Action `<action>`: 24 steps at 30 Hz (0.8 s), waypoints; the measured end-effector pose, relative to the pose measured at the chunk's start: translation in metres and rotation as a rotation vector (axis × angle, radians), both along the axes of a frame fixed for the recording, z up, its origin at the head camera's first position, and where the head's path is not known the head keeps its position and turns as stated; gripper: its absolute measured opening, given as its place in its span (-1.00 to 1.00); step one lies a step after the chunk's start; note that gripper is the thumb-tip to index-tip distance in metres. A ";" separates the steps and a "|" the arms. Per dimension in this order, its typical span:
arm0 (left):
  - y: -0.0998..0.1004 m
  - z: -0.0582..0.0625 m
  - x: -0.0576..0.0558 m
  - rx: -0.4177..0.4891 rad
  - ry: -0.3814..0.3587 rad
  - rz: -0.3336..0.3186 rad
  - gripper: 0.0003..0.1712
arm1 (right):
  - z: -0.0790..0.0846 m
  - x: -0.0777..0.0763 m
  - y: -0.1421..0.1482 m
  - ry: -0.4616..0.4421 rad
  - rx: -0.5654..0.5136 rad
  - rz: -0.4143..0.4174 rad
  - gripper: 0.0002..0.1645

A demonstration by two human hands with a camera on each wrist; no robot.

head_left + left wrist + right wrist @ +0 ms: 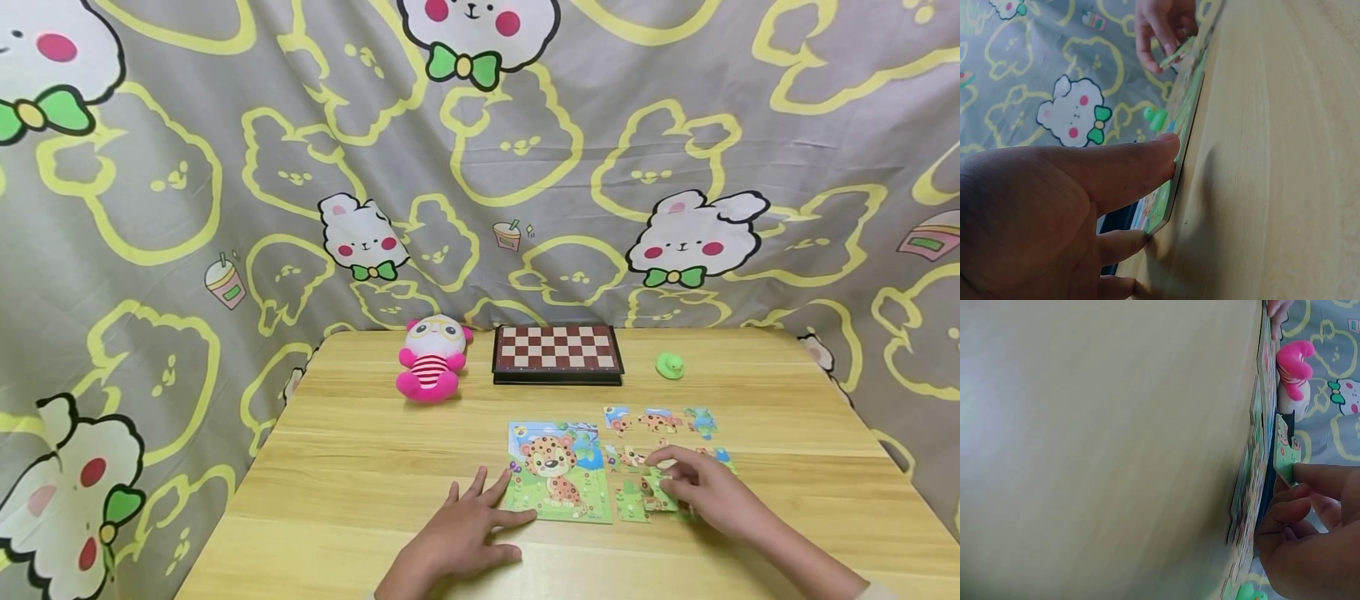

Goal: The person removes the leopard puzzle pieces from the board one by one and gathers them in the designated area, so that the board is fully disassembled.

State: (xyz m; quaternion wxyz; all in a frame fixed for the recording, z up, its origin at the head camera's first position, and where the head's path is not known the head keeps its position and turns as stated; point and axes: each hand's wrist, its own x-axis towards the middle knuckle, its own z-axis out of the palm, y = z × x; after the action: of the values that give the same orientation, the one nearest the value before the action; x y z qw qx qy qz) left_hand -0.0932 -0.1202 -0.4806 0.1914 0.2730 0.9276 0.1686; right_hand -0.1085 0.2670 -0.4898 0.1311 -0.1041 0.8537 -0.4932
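Observation:
A square picture board with a spotted leopard cub (558,467) lies flat on the table. My left hand (467,529) spreads its fingers at the board's lower left, and in the left wrist view its thumb (1163,150) rests at the board's edge. Over the loose jigsaw pieces (630,504) to the right, my right hand (712,496) pinches one green jigsaw piece (1285,456) between thumb and finger. That piece is tilted up off the table in the right wrist view. Some loose pieces are partly hidden beneath the right hand.
At the back of the wooden table (337,483) stand a pink and white plush toy (430,362), a checkered board game box (557,350) and a small green rubber duck (670,366). A grey cartoon-printed curtain (450,167) hangs behind and along the sides.

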 end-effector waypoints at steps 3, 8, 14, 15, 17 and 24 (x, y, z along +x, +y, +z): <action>0.000 -0.001 0.000 0.003 -0.004 0.002 -0.40 | 0.000 0.002 0.009 0.007 -0.003 -0.003 -0.62; -0.001 -0.003 0.001 -0.003 0.003 0.005 -0.41 | 0.000 0.006 0.023 0.015 0.024 -0.028 -0.59; 0.000 -0.003 0.000 -0.004 -0.001 0.010 -0.41 | -0.001 0.011 0.040 0.048 0.036 -0.048 -0.58; 0.000 -0.003 0.000 -0.004 -0.001 0.010 -0.41 | -0.002 0.012 0.042 0.060 0.041 -0.050 -0.59; 0.000 -0.002 0.000 -0.003 -0.002 0.011 -0.41 | -0.003 0.013 0.047 0.067 0.049 -0.058 -0.59; 0.000 -0.001 -0.001 0.001 0.002 0.005 -0.40 | -0.008 0.016 0.058 0.050 0.077 -0.079 -0.60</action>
State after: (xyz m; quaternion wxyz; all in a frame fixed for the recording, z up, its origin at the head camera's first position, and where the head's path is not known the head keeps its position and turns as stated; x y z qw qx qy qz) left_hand -0.0937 -0.1197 -0.4818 0.1899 0.2711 0.9283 0.1694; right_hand -0.0922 0.3254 -0.4981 0.0942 -0.0773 0.8784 -0.4622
